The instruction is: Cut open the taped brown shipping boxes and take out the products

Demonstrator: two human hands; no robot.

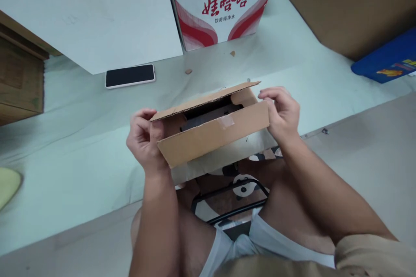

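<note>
Between my two hands is a small brown cardboard box [214, 140], tilted, its lid flap partly raised. Through the gap shows a dark flat object [208, 117] inside; its kind I cannot make out. A strip of clear tape [226, 121] sticks to the box's front edge. My left hand [144, 136] is closed on the left end, thumb near the lid's corner. At the right end my right hand [281, 110] grips the side, fingers curled by the corner.
A phone [130, 76] lies on the pale green table cover [81, 147]. Behind stand a large white box [97, 13], a white and red carton [224, 8] and a big brown carton [354, 4]. A blue package [386, 60] is at right, a wooden piece [21, 73] at left.
</note>
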